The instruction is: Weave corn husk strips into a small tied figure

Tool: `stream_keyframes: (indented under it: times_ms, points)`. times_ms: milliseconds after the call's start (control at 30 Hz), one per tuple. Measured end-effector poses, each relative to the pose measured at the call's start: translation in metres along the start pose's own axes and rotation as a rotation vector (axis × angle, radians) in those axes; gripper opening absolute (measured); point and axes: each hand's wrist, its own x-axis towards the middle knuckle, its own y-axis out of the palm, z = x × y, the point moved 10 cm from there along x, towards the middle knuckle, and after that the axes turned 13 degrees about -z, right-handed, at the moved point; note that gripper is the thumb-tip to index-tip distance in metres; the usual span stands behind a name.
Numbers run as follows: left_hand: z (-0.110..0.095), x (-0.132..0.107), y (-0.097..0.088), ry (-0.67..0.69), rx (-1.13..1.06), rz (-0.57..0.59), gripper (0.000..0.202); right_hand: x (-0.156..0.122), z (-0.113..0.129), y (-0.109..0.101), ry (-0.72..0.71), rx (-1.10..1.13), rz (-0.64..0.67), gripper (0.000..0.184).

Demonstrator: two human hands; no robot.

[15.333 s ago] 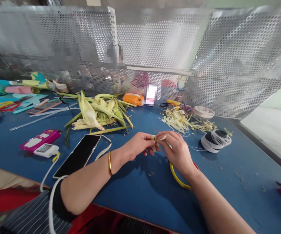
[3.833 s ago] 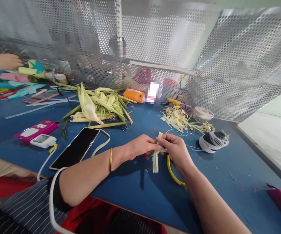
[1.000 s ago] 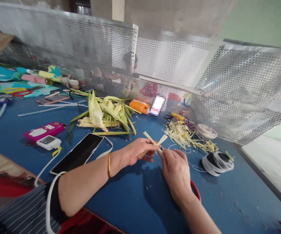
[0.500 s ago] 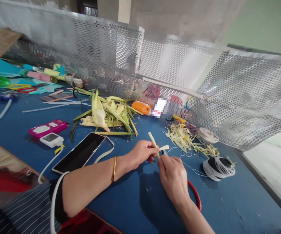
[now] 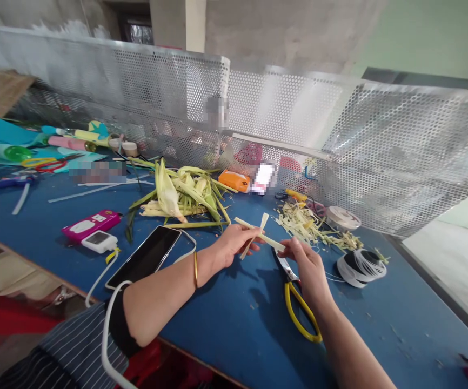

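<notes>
My left hand is closed, pinching two pale corn husk strips where they cross. One strip points up and down; the other husk strip runs sideways to my right hand, whose thumb and fingers are closed on its end. Scissors with a yellow handle loop show below and partly behind my right hand. Whether that hand also touches them I cannot tell. Behind my hands lies a pile of green and pale corn husks.
Husk scraps lie at the right, by a thread spool and a tape roll. A black-screened phone and a magenta device are at the left. A perforated metal screen stands along the back. An orange packet lies before it.
My right hand has moved up and right, away from the left, and now grips a strip's end. The crossed strips have turned. The scissors' yellow loop now shows; before, a red one did.
</notes>
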Motion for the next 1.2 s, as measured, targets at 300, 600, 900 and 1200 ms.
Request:
stream_keyframes:
  times_ms: [300, 600, 900, 1200]
  points:
    - [0.009, -0.009, 0.013, -0.073, 0.031, 0.108, 0.044, -0.008, 0.002, 0.012, -0.038, -0.048, 0.065, 0.030]
    - [0.014, -0.005, 0.012, -0.042, 0.041, 0.091, 0.038, -0.007, 0.008, 0.007, -0.082, -0.181, 0.020, 0.031]
    - [0.017, -0.008, 0.014, -0.110, 0.030, 0.101, 0.038, -0.006, 0.005, 0.006, -0.069, -0.210, 0.035, 0.031]
    - [0.018, -0.005, 0.014, -0.107, 0.044, 0.130, 0.044, -0.008, 0.010, 0.008, -0.083, -0.227, 0.038, 0.032]
